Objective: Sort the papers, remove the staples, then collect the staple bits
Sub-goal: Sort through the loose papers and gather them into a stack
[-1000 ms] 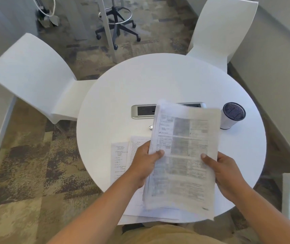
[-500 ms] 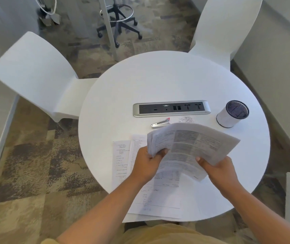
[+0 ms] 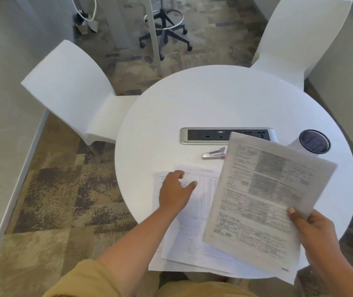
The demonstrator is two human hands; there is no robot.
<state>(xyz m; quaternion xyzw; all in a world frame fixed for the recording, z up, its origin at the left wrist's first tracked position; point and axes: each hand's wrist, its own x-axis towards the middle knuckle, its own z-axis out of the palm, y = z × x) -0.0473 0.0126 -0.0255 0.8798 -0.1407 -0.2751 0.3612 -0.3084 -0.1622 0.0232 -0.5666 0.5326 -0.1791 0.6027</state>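
Your right grip (image 3: 312,230) pinches the printed sheaf (image 3: 263,196) at its near right edge, thumb on top and fingers curled beneath. The sheaf is white paper carrying dense black text and grey shaded blocks in a grid, but the print is blurred and not legible. It is lifted off the bench (image 3: 214,99) and tilted, and its far corner reaches away from the grip to overlap the power strip (image 3: 205,136). You cannot tell whether a staple binds it. Your left grip (image 3: 175,191) holds nothing, its fingers spread and relaxed over the loose sheets (image 3: 192,236); contact cannot be told. Those sheets lie flat on the bench, partly under the held sheaf, and overhang the near edge. They are paler, with faint columns of print. The staple remover (image 3: 213,154), silver with a pink end, lies beyond the left grip, just short of the power strip. A white cup (image 3: 314,142) with a dark mesh top stands beyond the right grip, partly behind the sheaf.
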